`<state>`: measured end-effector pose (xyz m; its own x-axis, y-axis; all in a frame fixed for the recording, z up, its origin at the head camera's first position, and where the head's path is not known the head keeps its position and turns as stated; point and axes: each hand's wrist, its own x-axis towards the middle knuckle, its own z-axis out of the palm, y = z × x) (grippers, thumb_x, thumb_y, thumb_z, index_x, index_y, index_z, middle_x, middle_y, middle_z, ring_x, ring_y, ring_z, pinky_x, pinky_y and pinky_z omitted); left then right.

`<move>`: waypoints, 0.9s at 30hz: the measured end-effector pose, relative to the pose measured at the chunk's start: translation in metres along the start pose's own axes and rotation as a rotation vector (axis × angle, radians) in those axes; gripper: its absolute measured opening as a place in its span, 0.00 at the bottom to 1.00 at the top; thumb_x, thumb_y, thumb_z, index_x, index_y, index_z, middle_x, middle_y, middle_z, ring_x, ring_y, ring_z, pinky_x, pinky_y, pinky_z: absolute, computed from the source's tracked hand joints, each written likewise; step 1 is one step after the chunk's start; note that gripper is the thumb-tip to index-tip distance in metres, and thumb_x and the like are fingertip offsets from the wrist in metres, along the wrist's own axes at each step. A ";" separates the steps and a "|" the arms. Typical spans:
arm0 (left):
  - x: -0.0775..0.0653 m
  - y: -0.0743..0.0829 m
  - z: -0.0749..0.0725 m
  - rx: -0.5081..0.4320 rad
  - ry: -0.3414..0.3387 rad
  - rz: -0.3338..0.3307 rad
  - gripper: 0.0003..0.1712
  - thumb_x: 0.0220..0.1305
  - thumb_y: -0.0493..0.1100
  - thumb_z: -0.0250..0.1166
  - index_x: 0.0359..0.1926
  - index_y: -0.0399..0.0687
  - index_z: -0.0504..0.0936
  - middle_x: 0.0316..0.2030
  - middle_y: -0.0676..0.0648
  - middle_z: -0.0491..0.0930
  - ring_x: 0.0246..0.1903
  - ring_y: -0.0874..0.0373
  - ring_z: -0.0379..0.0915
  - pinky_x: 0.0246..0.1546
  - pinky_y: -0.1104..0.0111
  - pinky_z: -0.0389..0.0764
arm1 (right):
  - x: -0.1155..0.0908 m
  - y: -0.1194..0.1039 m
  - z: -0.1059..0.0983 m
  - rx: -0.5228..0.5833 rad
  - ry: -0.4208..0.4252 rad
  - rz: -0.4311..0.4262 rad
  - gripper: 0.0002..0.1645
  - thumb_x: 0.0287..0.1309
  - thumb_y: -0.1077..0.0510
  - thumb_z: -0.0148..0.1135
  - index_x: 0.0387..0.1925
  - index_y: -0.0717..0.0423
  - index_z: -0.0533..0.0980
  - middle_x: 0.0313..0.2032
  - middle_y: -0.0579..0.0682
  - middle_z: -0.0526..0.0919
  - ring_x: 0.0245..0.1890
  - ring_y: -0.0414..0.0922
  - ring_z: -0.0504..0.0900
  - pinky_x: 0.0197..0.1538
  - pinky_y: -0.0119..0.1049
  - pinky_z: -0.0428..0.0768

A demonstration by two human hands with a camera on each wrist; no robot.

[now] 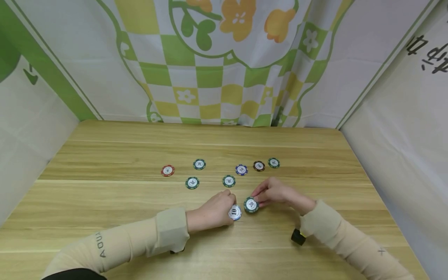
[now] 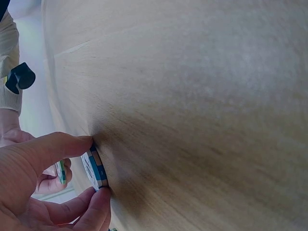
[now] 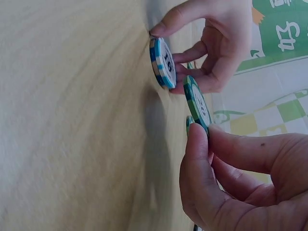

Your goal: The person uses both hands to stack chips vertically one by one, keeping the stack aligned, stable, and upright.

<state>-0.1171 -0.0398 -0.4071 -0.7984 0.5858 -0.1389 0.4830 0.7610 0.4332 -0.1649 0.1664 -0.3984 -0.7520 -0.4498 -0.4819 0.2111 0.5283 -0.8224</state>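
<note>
White and blue, the chip marked 10 [image 1: 235, 212] sits in my left hand [image 1: 214, 210], pinched by its edges between thumb and fingertips, low over the wooden counter [image 1: 112, 163]; whether a second chip lies beneath it, I cannot tell. My right hand [image 1: 276, 191] is closed to a narrow pinch on the green chip marked 20 [image 1: 251, 205], thumb on its face and fingers behind. The two held chips are near each other with their printed faces up, a small gap showing between them from above. My left fingers cover part of the white face, and my right thumb hides a bit of the green one's rim.

Just beyond my left knuckles lies a green chip [image 1: 229, 181]; to its right are a blue chip [image 1: 241, 169], a dark chip [image 1: 259, 166] and another green one [image 1: 274, 163]. Farther left are two more greens [image 1: 199, 164] and a red chip [image 1: 168, 170]. A checked curtain [image 1: 210, 79] hangs behind the counter
</note>
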 end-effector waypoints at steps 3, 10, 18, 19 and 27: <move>0.000 0.000 0.000 0.003 -0.003 -0.001 0.21 0.35 0.38 0.72 0.34 0.40 0.76 0.29 0.50 0.69 0.29 0.60 0.65 0.31 0.71 0.71 | 0.001 0.001 0.005 0.017 -0.002 -0.003 0.11 0.51 0.72 0.58 0.38 0.75 0.76 0.32 0.57 0.82 0.27 0.41 0.80 0.35 0.36 0.80; 0.000 -0.001 0.000 0.005 0.000 0.004 0.21 0.35 0.38 0.72 0.34 0.39 0.76 0.29 0.50 0.69 0.28 0.60 0.65 0.30 0.72 0.70 | 0.006 0.002 0.016 0.049 -0.005 0.001 0.11 0.50 0.73 0.58 0.38 0.76 0.76 0.31 0.57 0.82 0.26 0.40 0.80 0.35 0.35 0.80; 0.001 0.000 -0.001 -0.009 -0.012 -0.010 0.22 0.35 0.39 0.72 0.36 0.39 0.76 0.29 0.50 0.69 0.28 0.61 0.64 0.30 0.73 0.70 | 0.010 0.002 0.023 0.038 0.032 0.040 0.09 0.51 0.73 0.58 0.37 0.73 0.77 0.29 0.55 0.82 0.24 0.40 0.79 0.33 0.33 0.80; 0.001 -0.001 -0.001 -0.010 -0.012 -0.011 0.22 0.35 0.39 0.72 0.36 0.39 0.76 0.29 0.50 0.69 0.28 0.61 0.64 0.30 0.73 0.70 | 0.010 0.002 0.024 0.032 0.037 0.042 0.09 0.51 0.73 0.58 0.36 0.73 0.77 0.29 0.55 0.82 0.24 0.40 0.79 0.32 0.33 0.80; 0.001 -0.002 0.000 -0.015 -0.015 -0.010 0.22 0.35 0.39 0.73 0.35 0.39 0.76 0.29 0.50 0.69 0.28 0.61 0.64 0.30 0.73 0.70 | 0.008 -0.001 0.032 -0.011 0.060 0.001 0.09 0.51 0.73 0.57 0.36 0.74 0.77 0.28 0.55 0.81 0.23 0.39 0.79 0.32 0.33 0.80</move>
<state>-0.1191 -0.0407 -0.4078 -0.7976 0.5826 -0.1565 0.4695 0.7624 0.4454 -0.1518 0.1391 -0.4111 -0.7880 -0.4055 -0.4632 0.2050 0.5366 -0.8185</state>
